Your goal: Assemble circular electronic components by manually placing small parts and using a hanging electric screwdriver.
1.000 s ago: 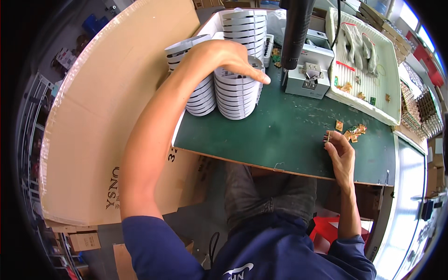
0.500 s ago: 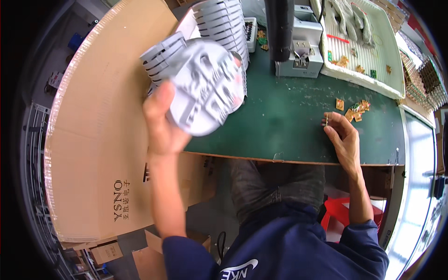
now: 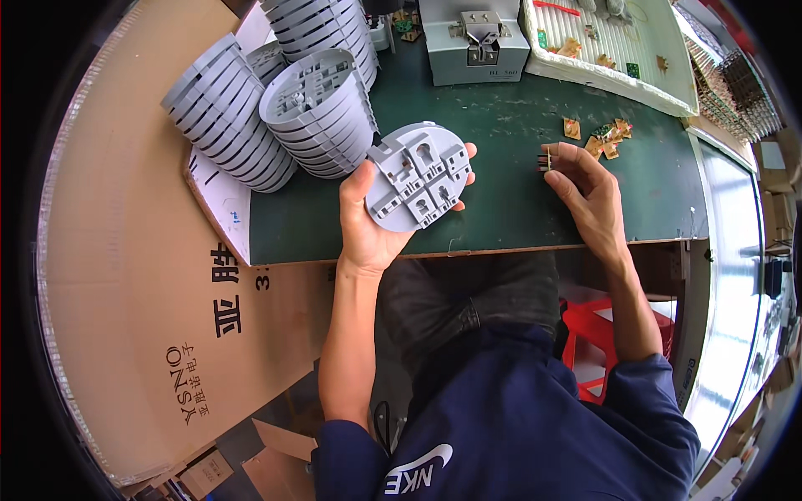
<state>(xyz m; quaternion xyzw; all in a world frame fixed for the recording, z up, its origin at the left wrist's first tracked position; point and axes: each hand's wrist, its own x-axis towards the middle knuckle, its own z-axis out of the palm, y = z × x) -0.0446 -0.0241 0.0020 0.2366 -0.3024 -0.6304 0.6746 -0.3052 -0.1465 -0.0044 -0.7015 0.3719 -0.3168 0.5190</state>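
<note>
My left hand (image 3: 372, 238) holds a grey oval plastic housing (image 3: 415, 179) above the near edge of the table, thumb on its near-left rim and fingertips showing past its right side. Its moulded inside, with ribs, slots and small arches, faces up. To the right, my right hand (image 3: 595, 196) pinches a small circuit board (image 3: 548, 159) between thumb and fingers. The board is seen nearly edge-on, with short pins pointing left. Just beyond that hand lie several loose orange-brown boards (image 3: 610, 139) in a small heap, with a single board (image 3: 571, 128) beside them.
Tall stacks of matching grey housings (image 3: 230, 117) stand at the left of the green table (image 3: 493, 209). A grey metal device (image 3: 474, 67) sits at the back. Beyond the boards is a white ribbed tray (image 3: 622, 93). A large cardboard box (image 3: 125, 275) flanks the left side.
My left hand has carried the housing away from the stacks, rightward over the table, and it is no longer blurred. The right hand keeps its pinch on the board. The whole view has shifted.
</note>
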